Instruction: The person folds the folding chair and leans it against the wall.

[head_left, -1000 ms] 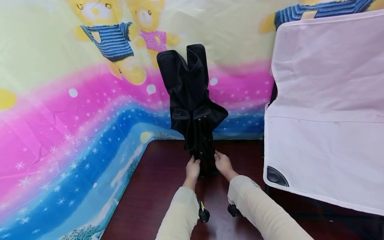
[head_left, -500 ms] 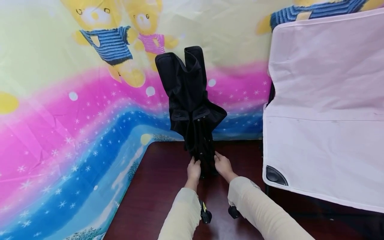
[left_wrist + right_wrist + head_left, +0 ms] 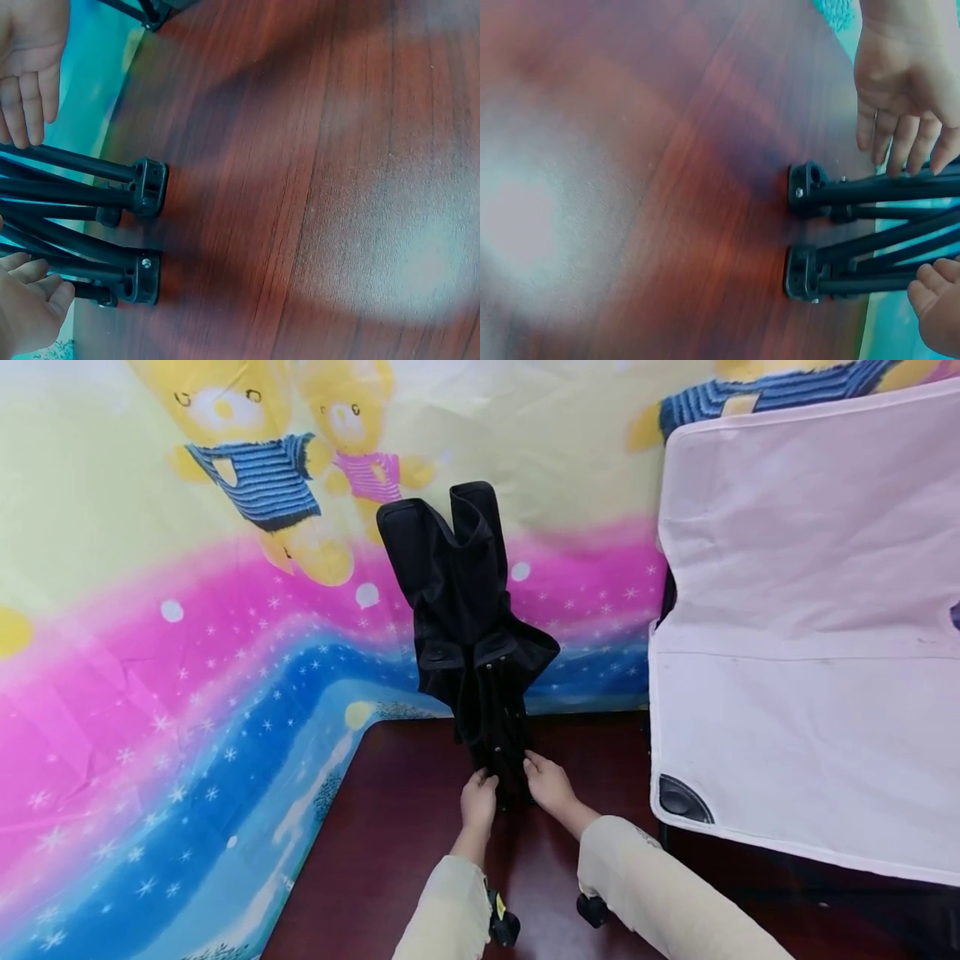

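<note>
A black folding camp chair [image 3: 468,585] stands folded up at the back of the dark red wooden table [image 3: 390,827]. Its fabric sags in two peaks at the top, over bunched tube legs [image 3: 67,196] that end in black plastic feet [image 3: 802,271]. My left hand [image 3: 478,802] is at the left side of the legs low down, and my right hand [image 3: 551,787] at the right side, so the legs lie between them. In the right wrist view the left hand's fingers [image 3: 904,139] are nearly straight, fingertips at a tube. The right hand's fingers [image 3: 30,105] look straight in the left wrist view.
To the right hangs a large white fabric panel [image 3: 787,718] with a black corner patch [image 3: 684,799], close beside my right arm. Behind the table is a wall sheet [image 3: 285,635] printed with bears and snowflakes. Black devices [image 3: 504,922] are strapped under both wrists.
The head view has shifted a little, so the scene sits slightly farther left and mostly lower. Both hands stay at the chair's legs, and the chair remains folded and upright.
</note>
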A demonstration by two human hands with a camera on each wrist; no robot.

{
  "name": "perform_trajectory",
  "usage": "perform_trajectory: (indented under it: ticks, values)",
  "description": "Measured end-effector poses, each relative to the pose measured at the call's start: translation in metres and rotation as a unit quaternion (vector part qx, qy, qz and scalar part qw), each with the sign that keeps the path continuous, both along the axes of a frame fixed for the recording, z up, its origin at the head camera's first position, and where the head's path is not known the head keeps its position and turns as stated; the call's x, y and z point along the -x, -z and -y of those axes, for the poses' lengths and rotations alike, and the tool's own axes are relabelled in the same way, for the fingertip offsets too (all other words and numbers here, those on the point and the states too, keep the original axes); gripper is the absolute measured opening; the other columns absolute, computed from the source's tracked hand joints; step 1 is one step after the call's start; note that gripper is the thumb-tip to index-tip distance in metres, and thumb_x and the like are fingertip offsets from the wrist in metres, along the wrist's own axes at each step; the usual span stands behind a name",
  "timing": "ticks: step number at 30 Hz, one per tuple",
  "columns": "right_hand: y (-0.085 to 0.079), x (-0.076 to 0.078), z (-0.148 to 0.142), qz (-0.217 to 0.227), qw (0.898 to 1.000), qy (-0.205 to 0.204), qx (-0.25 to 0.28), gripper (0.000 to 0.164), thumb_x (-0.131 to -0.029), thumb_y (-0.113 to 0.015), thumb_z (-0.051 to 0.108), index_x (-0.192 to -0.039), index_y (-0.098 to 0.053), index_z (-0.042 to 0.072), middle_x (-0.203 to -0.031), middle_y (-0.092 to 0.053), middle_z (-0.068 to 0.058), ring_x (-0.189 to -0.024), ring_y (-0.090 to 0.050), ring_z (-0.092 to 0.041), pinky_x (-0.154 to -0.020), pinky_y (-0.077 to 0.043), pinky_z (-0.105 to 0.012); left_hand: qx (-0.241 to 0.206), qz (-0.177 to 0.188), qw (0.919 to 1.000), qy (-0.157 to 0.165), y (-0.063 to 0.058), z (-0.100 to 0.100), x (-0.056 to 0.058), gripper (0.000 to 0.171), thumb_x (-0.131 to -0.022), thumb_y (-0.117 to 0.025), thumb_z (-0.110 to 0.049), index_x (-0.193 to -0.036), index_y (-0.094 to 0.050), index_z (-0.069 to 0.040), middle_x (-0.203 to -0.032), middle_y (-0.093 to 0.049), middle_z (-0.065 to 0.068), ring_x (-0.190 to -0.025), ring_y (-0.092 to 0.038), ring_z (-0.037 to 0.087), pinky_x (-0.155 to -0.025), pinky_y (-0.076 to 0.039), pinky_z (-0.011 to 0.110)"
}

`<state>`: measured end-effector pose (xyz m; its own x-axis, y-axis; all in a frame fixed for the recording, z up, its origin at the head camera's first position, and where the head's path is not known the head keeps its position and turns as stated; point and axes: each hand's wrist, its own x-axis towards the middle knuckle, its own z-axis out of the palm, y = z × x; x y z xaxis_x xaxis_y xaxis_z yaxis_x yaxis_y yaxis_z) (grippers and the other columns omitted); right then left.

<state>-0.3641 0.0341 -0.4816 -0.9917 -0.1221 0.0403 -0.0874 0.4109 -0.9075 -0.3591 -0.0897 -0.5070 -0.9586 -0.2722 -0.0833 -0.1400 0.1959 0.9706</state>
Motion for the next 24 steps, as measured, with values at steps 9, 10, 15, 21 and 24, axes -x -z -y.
perform_trajectory:
  ticks: [9, 10, 15, 21, 24]
  values:
    - [0.005, -0.028, -0.008, -0.006, 1.0, -0.002, -0.002, 0.041, -0.092, -0.04, 0.02, -0.124, -0.042, -0.005, -0.123, -0.044, -0.02, -0.112, -0.041, -0.03, -0.09, -0.035, -0.044, 0.028, -0.017, 0.9983, 0.049, -0.015, 0.001, -0.026, 0.035, -0.087, -0.046, -0.014, -0.117, -0.049, 0.003, -0.117, -0.049, 0.02, -0.107, -0.045, 0.033, -0.085, -0.038, 0.045]
    - [0.005, -0.03, -0.01, -0.006, 1.0, 0.0, -0.001, 0.041, -0.092, -0.041, 0.02, -0.124, -0.043, -0.005, -0.123, -0.045, -0.02, -0.112, -0.042, -0.03, -0.089, -0.035, -0.044, 0.03, -0.019, 0.9979, 0.055, -0.017, 0.001, -0.029, 0.035, -0.087, -0.046, -0.014, -0.117, -0.049, 0.003, -0.116, -0.049, 0.02, -0.107, -0.045, 0.033, -0.085, -0.038, 0.045]
    - [-0.001, -0.04, -0.024, -0.008, 1.0, 0.006, 0.011, 0.044, -0.091, -0.042, 0.026, -0.125, -0.042, -0.002, -0.122, -0.046, -0.019, -0.11, -0.044, -0.03, -0.087, -0.037, -0.044, 0.064, -0.04, 0.9937, 0.083, -0.025, -0.001, -0.041, 0.034, -0.086, -0.048, -0.016, -0.115, -0.052, 0.002, -0.114, -0.052, 0.017, -0.106, -0.047, 0.03, -0.084, -0.039, 0.044]
    - [-0.017, -0.054, -0.032, -0.026, 1.0, -0.003, 0.002, 0.048, -0.089, -0.043, 0.035, -0.126, -0.044, 0.004, -0.123, -0.046, -0.015, -0.111, -0.043, -0.028, -0.088, -0.036, -0.044, 0.117, -0.066, 0.9853, 0.105, -0.036, 0.004, -0.049, 0.031, -0.085, -0.05, -0.017, -0.112, -0.056, -0.003, -0.109, -0.056, 0.013, -0.102, -0.05, 0.026, -0.082, -0.041, 0.041]
    - [-0.026, -0.061, -0.034, -0.035, 0.999, -0.013, -0.008, 0.051, -0.089, -0.042, 0.039, -0.126, -0.044, 0.005, -0.124, -0.045, -0.015, -0.113, -0.042, -0.028, -0.088, -0.035, -0.046, 0.146, -0.084, 0.9789, 0.115, -0.04, 0.007, -0.054, 0.03, -0.085, -0.05, -0.017, -0.112, -0.056, -0.005, -0.111, -0.056, 0.012, -0.103, -0.05, 0.026, -0.083, -0.041, 0.042]
